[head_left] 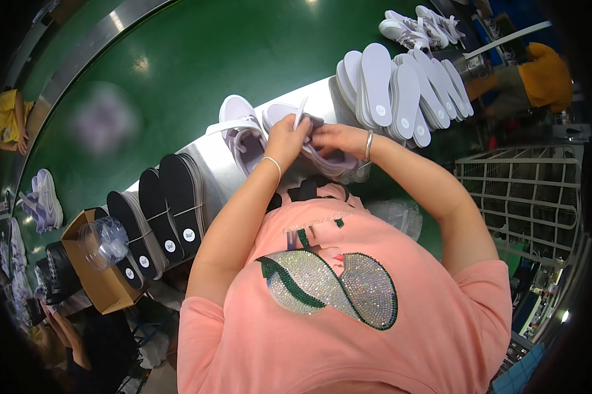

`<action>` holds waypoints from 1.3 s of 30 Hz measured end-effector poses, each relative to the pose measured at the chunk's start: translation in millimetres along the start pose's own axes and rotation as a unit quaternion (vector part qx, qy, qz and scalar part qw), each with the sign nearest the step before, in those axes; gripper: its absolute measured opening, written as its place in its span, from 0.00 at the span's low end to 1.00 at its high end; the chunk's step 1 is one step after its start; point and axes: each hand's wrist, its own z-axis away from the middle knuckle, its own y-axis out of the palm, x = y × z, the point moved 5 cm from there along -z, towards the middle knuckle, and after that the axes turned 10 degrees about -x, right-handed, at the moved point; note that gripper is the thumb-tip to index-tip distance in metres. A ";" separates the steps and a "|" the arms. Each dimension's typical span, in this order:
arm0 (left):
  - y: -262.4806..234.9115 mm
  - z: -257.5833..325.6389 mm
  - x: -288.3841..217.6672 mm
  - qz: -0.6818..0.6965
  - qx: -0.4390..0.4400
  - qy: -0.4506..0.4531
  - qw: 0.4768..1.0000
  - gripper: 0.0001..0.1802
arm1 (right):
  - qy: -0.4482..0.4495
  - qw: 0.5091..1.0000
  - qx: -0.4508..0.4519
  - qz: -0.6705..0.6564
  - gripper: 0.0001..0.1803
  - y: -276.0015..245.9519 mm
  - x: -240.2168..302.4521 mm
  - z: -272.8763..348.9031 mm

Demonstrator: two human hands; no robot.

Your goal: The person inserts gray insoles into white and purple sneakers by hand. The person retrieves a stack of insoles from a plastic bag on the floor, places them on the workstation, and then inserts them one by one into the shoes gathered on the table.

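Two pale lilac sneakers lie side by side on a white ledge (pixel 210 161) at the edge of a green conveyor belt (pixel 197 59). My left hand (pixel 285 139) and my right hand (pixel 332 138) meet over the right sneaker (pixel 332 163), both gripping its opening. A white insole (pixel 300 113) sticks up from between my fingers at the shoe's mouth, pinched by my left hand. The left sneaker (pixel 240 128) sits untouched just beside my left hand. Each wrist wears a thin bracelet.
A fanned stack of white insoles (pixel 401 92) stands right of the shoes; rows of black insoles (pixel 161 213) stand to the left. A cardboard box (pixel 99 269) with clear wrap, a white wire basket (pixel 526 197), more sneakers (pixel 43 200) on the belt, and other workers surround me.
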 end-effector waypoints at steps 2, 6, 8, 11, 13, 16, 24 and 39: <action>3.7 -1.8 2.8 0.055 0.036 -0.024 0.998 0.16 | -0.005 0.986 -0.072 -0.151 0.25 -4.6 -0.8 -1.9; 7.9 -3.3 -2.4 0.082 0.053 -0.052 0.994 0.15 | -0.037 0.973 -0.198 -0.115 0.14 -8.4 -4.1 -7.7; 5.6 -4.7 -1.0 0.065 -0.008 -0.031 0.997 0.14 | -0.054 0.966 -0.121 -0.221 0.11 -9.8 -3.5 -9.0; -3.3 -11.4 -3.0 0.039 -0.013 -0.042 0.998 0.13 | -0.091 0.943 -0.070 -0.312 0.09 -17.4 1.8 4.9; -10.3 2.2 -37.9 0.015 -0.137 0.156 0.978 0.20 | -0.104 0.952 -0.129 -0.257 0.09 -17.9 7.0 11.8; -19.1 42.1 -86.8 -0.155 -0.174 0.341 0.910 0.19 | -0.201 0.949 -0.176 -0.165 0.10 -15.1 27.3 34.7; -149.5 90.8 -80.9 -0.137 -0.329 0.151 0.922 0.05 | -0.246 0.920 -0.275 0.131 0.17 -18.0 19.1 82.7; -92.0 80.4 -58.1 -0.364 -0.241 -0.016 0.900 0.40 | -0.380 0.903 -0.097 0.177 0.22 -12.0 63.6 64.8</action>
